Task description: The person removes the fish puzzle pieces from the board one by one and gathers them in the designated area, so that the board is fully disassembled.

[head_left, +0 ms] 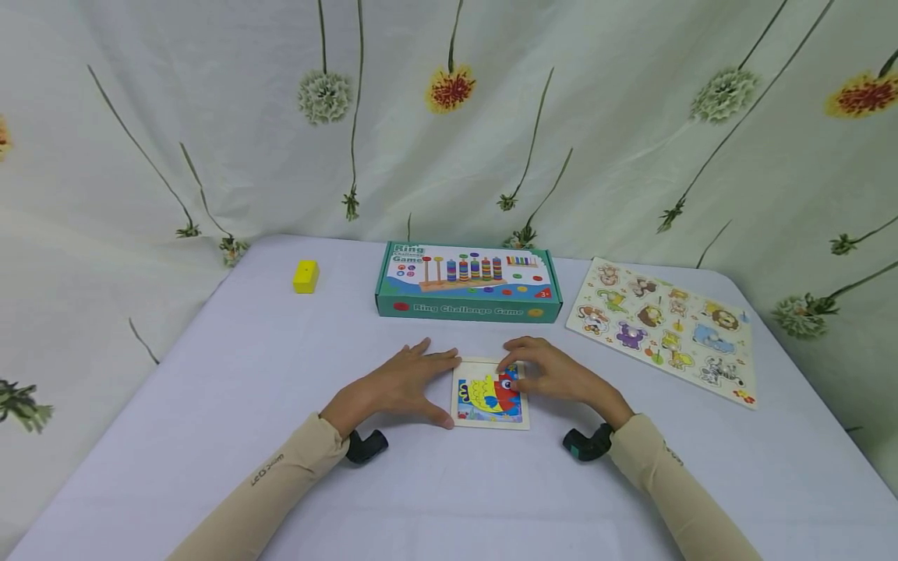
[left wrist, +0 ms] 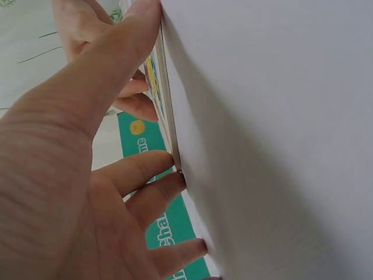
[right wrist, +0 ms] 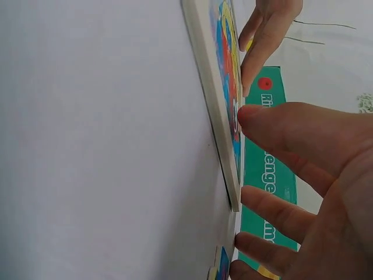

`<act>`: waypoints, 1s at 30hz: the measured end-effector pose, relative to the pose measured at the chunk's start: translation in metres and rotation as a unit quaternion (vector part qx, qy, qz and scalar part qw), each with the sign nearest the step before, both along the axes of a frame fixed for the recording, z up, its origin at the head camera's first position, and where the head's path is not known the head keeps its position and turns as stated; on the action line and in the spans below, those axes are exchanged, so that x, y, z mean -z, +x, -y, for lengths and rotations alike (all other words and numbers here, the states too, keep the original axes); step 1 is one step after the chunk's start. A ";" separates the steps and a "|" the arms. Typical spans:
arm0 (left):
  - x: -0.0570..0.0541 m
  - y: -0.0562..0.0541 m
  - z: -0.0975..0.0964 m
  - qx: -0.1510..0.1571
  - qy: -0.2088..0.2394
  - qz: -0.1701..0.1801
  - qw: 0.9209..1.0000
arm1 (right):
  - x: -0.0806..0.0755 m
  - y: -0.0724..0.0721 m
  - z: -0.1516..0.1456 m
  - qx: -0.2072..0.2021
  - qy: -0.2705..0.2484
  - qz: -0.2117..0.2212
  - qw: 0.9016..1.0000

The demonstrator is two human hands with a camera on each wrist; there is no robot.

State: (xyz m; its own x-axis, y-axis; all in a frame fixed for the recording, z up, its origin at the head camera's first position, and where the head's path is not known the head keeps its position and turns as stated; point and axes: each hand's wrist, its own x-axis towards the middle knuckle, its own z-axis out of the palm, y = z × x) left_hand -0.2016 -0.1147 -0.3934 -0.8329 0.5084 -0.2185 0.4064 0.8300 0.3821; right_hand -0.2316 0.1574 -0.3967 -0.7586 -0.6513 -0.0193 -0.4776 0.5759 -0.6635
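A small square puzzle board with a wooden border lies flat, showing a yellow and red fish on blue. My left hand is spread along its left side, thumb at the near corner and index fingertip at the far one. In the left wrist view, the board's edge runs between that thumb and index finger. My right hand reaches in from the right, its thumb and index fingertips on the fish's red head. The right wrist view shows its thumb against the picture, other fingers stretched out beside the board.
Behind the puzzle stands a green Ring Challenge Game box. A yellow block sits at the back left. On the right lies a large animal peg puzzle. White cloth covers the table, with a flowered curtain behind.
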 end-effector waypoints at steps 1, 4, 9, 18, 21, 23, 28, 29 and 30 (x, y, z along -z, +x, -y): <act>0.000 0.000 0.000 0.000 0.000 -0.001 1.000 | 0.000 0.000 0.000 -0.002 0.000 -0.002 1.000; -0.001 0.000 0.000 0.000 -0.001 -0.001 1.000 | 0.002 -0.002 0.000 -0.006 0.005 -0.007 1.000; 0.000 -0.001 0.000 0.002 0.000 -0.001 1.000 | 0.004 -0.003 0.000 -0.009 0.013 -0.012 1.000; 0.000 0.000 0.000 0.002 0.006 -0.002 1.000 | 0.004 -0.002 0.000 -0.006 0.020 -0.013 1.000; 0.000 0.000 0.000 0.003 0.006 -0.003 1.000 | 0.004 -0.002 0.000 -0.006 0.023 -0.012 1.000; 0.001 0.000 0.000 0.002 0.006 -0.005 1.000 | 0.004 -0.002 0.000 -0.005 0.023 -0.011 1.000; 0.001 0.001 0.000 0.001 0.005 -0.007 1.000 | 0.003 -0.001 0.000 -0.005 0.022 -0.009 1.000; 0.000 0.001 0.000 0.002 0.005 -0.007 1.000 | 0.003 -0.001 0.000 -0.005 0.021 -0.008 1.000; 0.000 0.000 0.000 0.002 0.005 -0.006 1.000 | 0.003 -0.001 0.000 -0.005 0.021 -0.008 1.000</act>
